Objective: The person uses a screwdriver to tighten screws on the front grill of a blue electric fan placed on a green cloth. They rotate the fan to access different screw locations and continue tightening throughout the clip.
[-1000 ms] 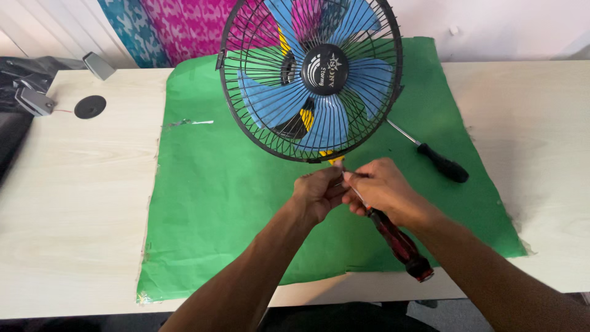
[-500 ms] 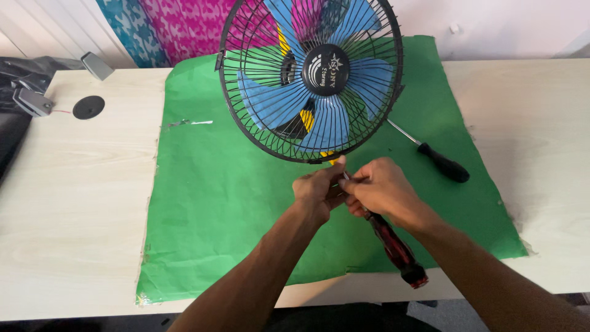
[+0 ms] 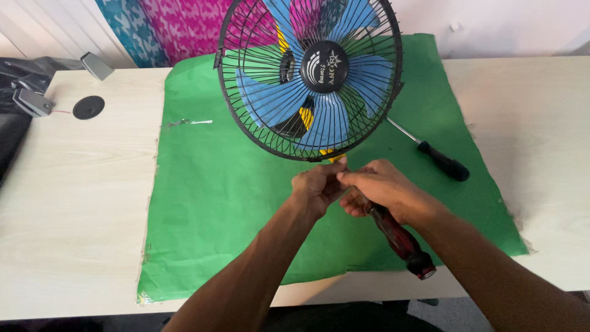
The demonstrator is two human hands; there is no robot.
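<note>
Bracing the table fan [image 3: 310, 77] on the green sheet [image 3: 203, 203] | left hand [image 3: 316, 187] clenched at its lower rim | right hand [image 3: 378, 190] grasping the red-handled screwdriver [image 3: 399, 240] | we'd keep the tip square and the fan steady.

One head-worn view looks steeply down and forward over the table [image 3: 74, 203], close above it. The fan [image 3: 310, 77] fills twelve o'clock; both forearms enter from six.
</note>
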